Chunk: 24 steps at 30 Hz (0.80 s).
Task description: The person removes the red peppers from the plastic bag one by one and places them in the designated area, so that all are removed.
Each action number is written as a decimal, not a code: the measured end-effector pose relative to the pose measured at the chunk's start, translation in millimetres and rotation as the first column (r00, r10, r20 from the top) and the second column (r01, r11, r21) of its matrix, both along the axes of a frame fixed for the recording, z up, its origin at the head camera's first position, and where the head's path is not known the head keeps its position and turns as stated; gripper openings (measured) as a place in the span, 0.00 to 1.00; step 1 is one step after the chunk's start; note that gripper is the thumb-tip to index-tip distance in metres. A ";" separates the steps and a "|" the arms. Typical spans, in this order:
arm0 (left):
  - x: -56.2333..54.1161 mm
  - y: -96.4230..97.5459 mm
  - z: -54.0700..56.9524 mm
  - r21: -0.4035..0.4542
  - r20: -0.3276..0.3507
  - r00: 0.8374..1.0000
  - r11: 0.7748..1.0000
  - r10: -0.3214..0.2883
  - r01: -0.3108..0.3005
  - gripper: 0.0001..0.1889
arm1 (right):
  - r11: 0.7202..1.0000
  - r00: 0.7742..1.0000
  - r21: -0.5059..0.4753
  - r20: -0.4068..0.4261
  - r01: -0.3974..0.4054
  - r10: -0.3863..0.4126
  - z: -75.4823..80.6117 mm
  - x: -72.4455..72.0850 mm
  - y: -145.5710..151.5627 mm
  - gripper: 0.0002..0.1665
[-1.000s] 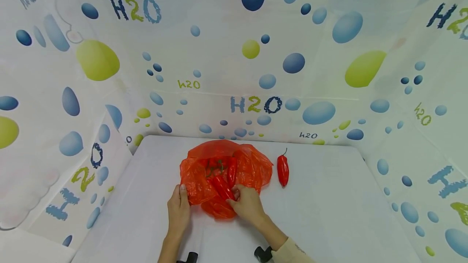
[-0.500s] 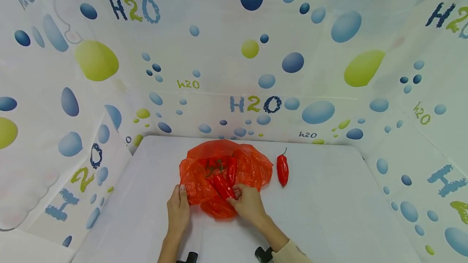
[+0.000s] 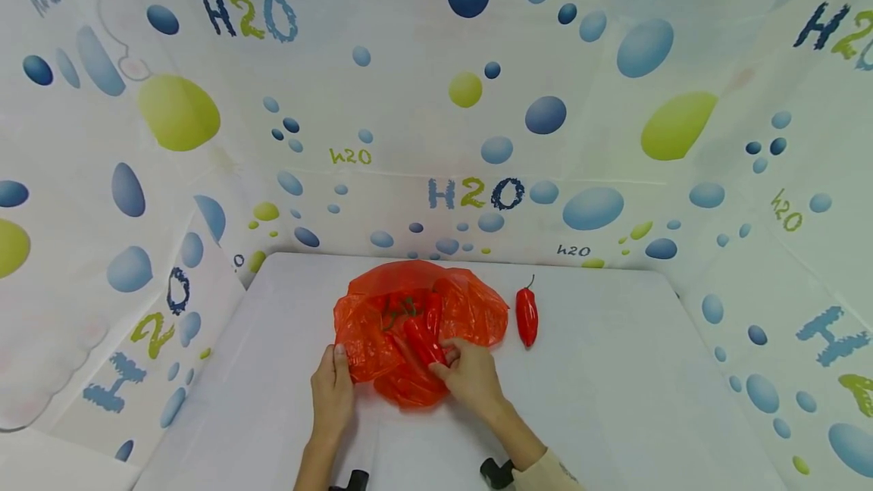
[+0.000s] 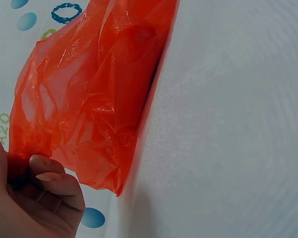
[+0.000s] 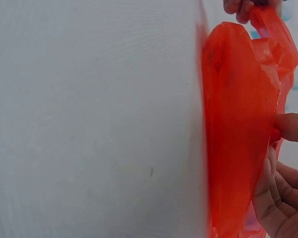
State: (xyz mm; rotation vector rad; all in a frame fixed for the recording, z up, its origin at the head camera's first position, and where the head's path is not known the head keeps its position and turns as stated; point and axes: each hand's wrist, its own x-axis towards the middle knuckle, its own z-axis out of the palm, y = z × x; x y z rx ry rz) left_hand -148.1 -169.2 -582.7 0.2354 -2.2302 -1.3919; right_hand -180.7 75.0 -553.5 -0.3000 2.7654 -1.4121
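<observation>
A crinkled red plastic bag [image 3: 470, 309] lies on the table with its mouth spread toward me. My left hand [image 3: 332, 392] pinches the bag's left edge between thumb and curled fingers; the left wrist view shows the bag wall [image 4: 89, 99] stretching up from that grip. At the bag's mouth, my right hand [image 3: 474, 381] pinches the lower end of a red chili pepper [image 3: 421, 339], which slants up and left into the bag. Another red pepper [image 3: 433, 309] and green stems [image 3: 404, 309] show inside. In the right wrist view the bag mostly hides the held pepper.
One more red chili pepper [image 3: 527, 317], stem pointing away, lies on the white table [image 3: 600, 370] to the right of the bag. Behind the table rises a white curtain [image 3: 409, 97] printed with bubbles and "H2O", which also runs along both sides.
My right hand has shifted slightly right and away from me, and the pepper it pinches has moved the same way. The left hand stays at the bag's edge.
</observation>
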 end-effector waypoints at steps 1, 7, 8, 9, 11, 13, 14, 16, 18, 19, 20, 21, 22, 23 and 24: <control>-0.1 0.0 0.1 0.002 0.000 1.000 1.000 0.000 0.000 0.16 | 1.000 1.000 0.002 0.001 0.004 -0.004 0.8 0.0 0.6 0.25; 0.0 0.4 0.9 0.008 0.006 1.000 1.000 -0.004 0.004 0.16 | 1.000 1.000 0.012 -0.010 0.020 -0.020 3.5 0.1 3.3 0.24; 0.1 0.4 1.1 0.008 0.007 1.000 1.000 -0.005 0.005 0.16 | 1.000 1.000 0.015 -0.010 0.022 -0.022 3.4 0.1 3.6 0.24; 0.3 0.4 1.3 0.008 0.009 1.000 1.000 -0.005 0.005 0.16 | 1.000 1.000 0.016 -0.010 0.023 -0.022 3.4 0.1 3.9 0.24; 0.3 0.2 1.0 0.008 0.014 1.000 1.000 -0.006 0.006 0.16 | 1.000 1.000 0.009 -0.010 0.025 -0.025 4.0 0.6 4.6 0.24; 0.5 0.0 0.9 0.007 0.015 1.000 1.000 -0.008 0.008 0.16 | 1.000 1.000 -0.002 -0.011 0.028 -0.028 5.0 1.1 5.4 0.25; 0.4 -0.2 0.6 0.007 0.016 1.000 1.000 -0.009 0.008 0.16 | 0.999 0.999 -0.004 -0.009 0.031 -0.031 5.5 1.3 5.8 0.25; 0.1 -0.5 -0.2 0.004 0.018 1.000 1.000 -0.008 0.008 0.16 | 0.999 0.999 -0.011 -0.010 0.037 -0.037 6.9 1.5 6.5 0.25; -0.1 -0.8 -0.7 0.002 0.015 1.000 1.000 -0.005 0.005 0.16 | 0.999 0.999 -0.012 -0.015 0.043 -0.043 8.4 1.3 7.0 0.25; -0.4 -0.9 -1.3 0.000 0.015 1.000 1.000 -0.002 0.002 0.16 | 0.999 0.999 -0.011 -0.016 0.046 -0.046 9.2 1.2 7.2 0.25; -0.7 -0.9 -1.7 -0.001 0.013 1.000 1.000 0.001 -0.001 0.16 | 0.999 0.999 -0.012 -0.019 0.047 -0.048 10.1 1.2 7.6 0.25; -0.9 -1.0 -2.1 -0.002 0.013 1.000 1.000 0.004 -0.004 0.16 | 0.999 0.999 -0.014 -0.024 0.048 -0.048 11.0 1.2 7.9 0.25; -1.1 -1.0 -2.4 -0.003 0.012 1.000 1.000 0.007 -0.007 0.16 | 0.999 0.998 -0.016 -0.030 0.049 -0.049 12.2 1.2 8.1 0.25; -1.2 -1.0 -2.4 -0.003 0.009 1.000 1.000 0.009 -0.009 0.16 | 0.999 0.998 -0.015 -0.041 0.048 -0.048 12.2 1.0 8.6 0.25; -1.5 -1.0 -2.4 -0.004 0.007 1.000 1.000 0.010 -0.010 0.16 | 0.999 0.998 -0.012 -0.049 0.048 -0.049 12.2 0.8 9.2 0.25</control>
